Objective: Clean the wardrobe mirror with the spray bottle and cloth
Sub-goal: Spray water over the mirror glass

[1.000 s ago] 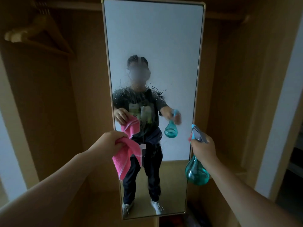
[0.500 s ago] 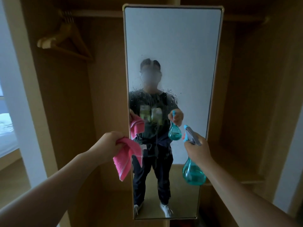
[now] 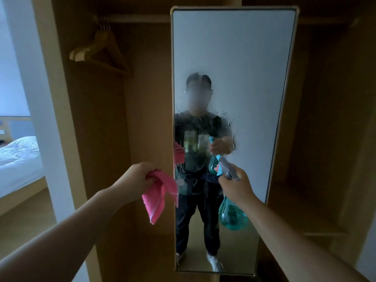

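Observation:
A tall narrow mirror (image 3: 234,47) with a light wooden frame stands inside the wardrobe, with spray droplets across its middle band. My right hand (image 3: 237,185) grips the neck and trigger of a teal spray bottle (image 3: 232,217), nozzle aimed at the glass a short way off. My left hand (image 3: 137,179) holds a bunched pink cloth (image 3: 158,197) that hangs down just left of the mirror's left edge, apart from the glass. The mirror reflects a person holding the same cloth and bottle.
Wooden hangers (image 3: 97,47) hang from a rail in the left wardrobe bay. A wooden side panel (image 3: 61,119) stands at the left, with a bed in white sheets (image 3: 18,159) beyond it. A low shelf (image 3: 317,226) sits in the dark right bay.
The view has swung left, so the mirror sits further right in frame. My right hand with the bottle now lies in front of the glass, and the cloth hangs just off its left edge.

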Demonstrator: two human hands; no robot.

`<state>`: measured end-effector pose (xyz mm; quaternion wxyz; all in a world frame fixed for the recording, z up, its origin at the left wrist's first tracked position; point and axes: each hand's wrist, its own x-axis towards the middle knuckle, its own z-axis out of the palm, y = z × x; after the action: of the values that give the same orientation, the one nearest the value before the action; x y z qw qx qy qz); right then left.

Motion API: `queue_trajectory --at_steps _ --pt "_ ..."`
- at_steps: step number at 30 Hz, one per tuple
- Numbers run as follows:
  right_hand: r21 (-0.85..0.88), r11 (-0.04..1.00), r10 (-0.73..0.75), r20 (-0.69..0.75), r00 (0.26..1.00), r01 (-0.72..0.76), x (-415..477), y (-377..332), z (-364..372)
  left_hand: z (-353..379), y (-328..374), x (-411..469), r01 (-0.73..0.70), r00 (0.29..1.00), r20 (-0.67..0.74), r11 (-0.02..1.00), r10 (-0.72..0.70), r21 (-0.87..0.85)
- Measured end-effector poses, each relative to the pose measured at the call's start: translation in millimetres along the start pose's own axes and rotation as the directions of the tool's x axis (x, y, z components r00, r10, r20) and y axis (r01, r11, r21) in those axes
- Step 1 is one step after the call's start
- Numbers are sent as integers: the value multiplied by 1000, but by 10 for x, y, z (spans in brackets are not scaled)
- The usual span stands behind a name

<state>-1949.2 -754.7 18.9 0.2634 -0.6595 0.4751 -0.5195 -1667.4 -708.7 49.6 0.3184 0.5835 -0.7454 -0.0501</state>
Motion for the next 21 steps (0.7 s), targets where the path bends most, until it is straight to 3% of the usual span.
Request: queue_trajectory --at_steps 14,21 --pt "74 997 3 62 998 -7 -111 61 293 -27 -314 -220 33 999 -27 999 -33 32" --pt "19 993 111 130 985 -114 -253 281 468 175 -399 -302 55 998 20 998 -55 13"
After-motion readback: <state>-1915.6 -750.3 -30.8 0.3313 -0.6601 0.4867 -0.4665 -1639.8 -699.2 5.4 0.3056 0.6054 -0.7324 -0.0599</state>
